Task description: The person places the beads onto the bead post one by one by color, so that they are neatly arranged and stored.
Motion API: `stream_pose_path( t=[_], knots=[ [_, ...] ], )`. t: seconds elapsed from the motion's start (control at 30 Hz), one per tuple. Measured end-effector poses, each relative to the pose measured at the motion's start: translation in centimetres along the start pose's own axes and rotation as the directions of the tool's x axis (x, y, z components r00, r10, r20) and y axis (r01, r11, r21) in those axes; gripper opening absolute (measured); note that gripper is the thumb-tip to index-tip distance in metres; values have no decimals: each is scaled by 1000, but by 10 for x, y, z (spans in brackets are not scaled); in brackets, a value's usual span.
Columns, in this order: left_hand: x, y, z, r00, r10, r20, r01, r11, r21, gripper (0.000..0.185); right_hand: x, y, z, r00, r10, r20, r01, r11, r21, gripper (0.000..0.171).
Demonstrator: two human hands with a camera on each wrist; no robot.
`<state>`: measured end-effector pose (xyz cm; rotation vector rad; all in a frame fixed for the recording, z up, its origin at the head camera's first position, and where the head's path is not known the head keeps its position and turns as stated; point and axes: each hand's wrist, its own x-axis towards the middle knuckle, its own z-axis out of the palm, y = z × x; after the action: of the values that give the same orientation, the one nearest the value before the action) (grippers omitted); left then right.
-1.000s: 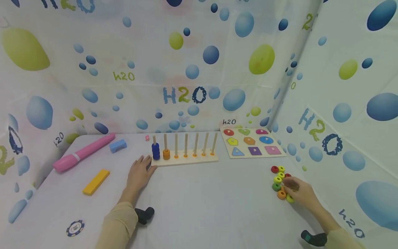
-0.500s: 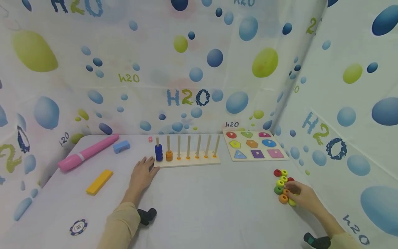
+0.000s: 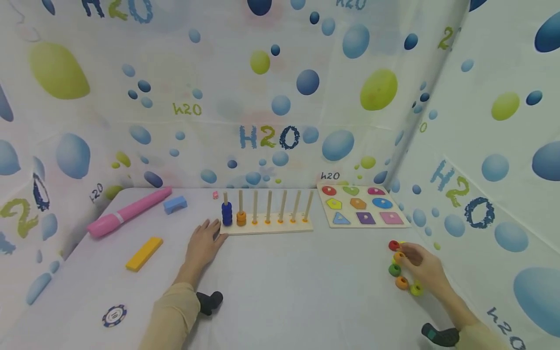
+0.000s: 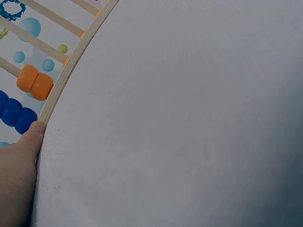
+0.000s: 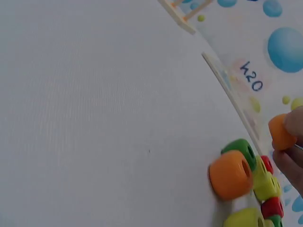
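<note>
A wooden peg board (image 3: 275, 230) with a row of upright pegs stands at the middle back. Blue beads (image 3: 226, 214) are stacked on its leftmost peg, two orange beads (image 3: 241, 218) on the one beside it. My left hand (image 3: 204, 245) rests at the board's left end, fingers extended, the thumb (image 4: 34, 137) touching its edge by the blue beads. On the right, my right hand (image 3: 421, 265) pinches an orange bead (image 5: 280, 132) between thumb and fingers, raised above the table. Below lie loose beads: red (image 3: 393, 245), green (image 3: 394, 270), orange (image 3: 401, 283) and yellow (image 3: 416, 289); my hand hides some.
A shape puzzle board (image 3: 365, 220) lies at the back right. Toward the left are a pink marker-shaped object (image 3: 131, 212), a blue block (image 3: 175, 204), a yellow block (image 3: 144, 253) and a poker chip (image 3: 114, 316). A tiny pink item (image 3: 215, 195) sits behind the peg board.
My right hand has picked an orange bead out of the loose group and lifted it. My left hand stays at the peg board's end. The head view has shifted slightly.
</note>
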<state>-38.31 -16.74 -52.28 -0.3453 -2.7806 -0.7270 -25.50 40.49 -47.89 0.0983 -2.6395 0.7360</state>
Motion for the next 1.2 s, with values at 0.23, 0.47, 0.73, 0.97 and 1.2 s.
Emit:
stream_pose_path(
  t=[0.23,0.47,0.73,0.97,1.2],
  knots=[
    [1,0,0,1000,-6,4,6,1000,3,56,26,-26,25,994,-108,-29,111,983,147,30],
    [0,-1,2,1000,-13,-6,13,1000,-3,55,61,-71,44,982,-177,-64,189,931,312,30],
    [-1,-2,5,1000,-21,-3,21,1000,-5,56,94,-122,72,976,-205,-70,216,902,374,31],
    [-3,-6,7,1000,-28,-5,27,1000,-11,57,121,-176,105,934,-341,-108,353,837,417,30],
    [-1,-4,5,1000,-9,-11,9,1000,6,56,139,-226,130,910,-399,-116,404,783,473,31]
  ],
)
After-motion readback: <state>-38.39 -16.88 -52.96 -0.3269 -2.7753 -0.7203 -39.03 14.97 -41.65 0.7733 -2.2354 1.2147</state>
